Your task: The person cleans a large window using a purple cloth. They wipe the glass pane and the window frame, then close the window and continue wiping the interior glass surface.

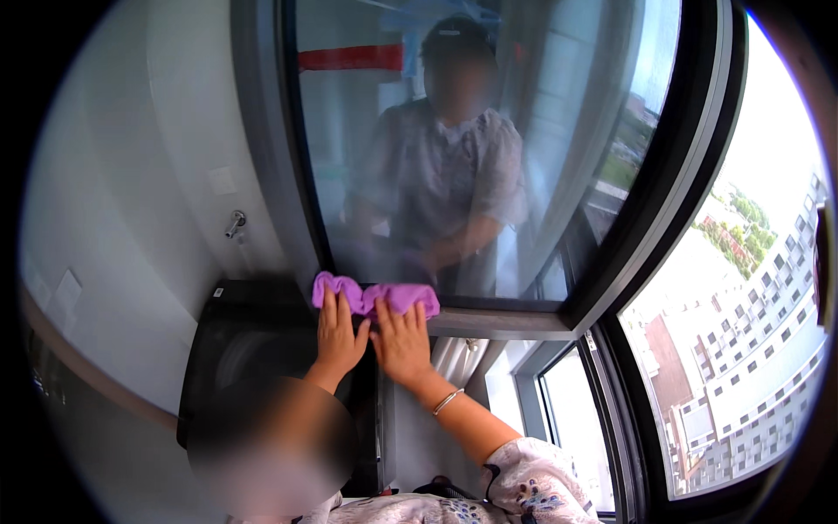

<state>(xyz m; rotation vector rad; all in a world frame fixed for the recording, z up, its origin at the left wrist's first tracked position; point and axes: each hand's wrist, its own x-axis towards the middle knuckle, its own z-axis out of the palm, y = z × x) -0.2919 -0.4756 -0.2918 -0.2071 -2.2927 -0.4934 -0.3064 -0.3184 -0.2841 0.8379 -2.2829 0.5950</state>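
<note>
A bunched purple cloth (pixel 403 299) lies along the lower rail of a dark-framed glass pane (pixel 541 175), near its left corner. My left hand (pixel 339 339) presses on the cloth's left part with its fingers pointing up. Just beside it, my right hand (pixel 401 343) grips the right part, fingers bent over the fabric. The thumbs are close together. A thin bracelet (pixel 448 402) circles my right wrist. Fabric hides my fingertips. My reflection shows in the glass.
Below and left stands a black top-loading washing machine (pixel 253 336), partly behind a blurred patch. A metal tap (pixel 235 224) juts from the pale wall (pixel 188 113) above it. On the right, a large window (pixel 742 349) looks onto buildings; a smaller window opening (pixel 576 402) lies lower down.
</note>
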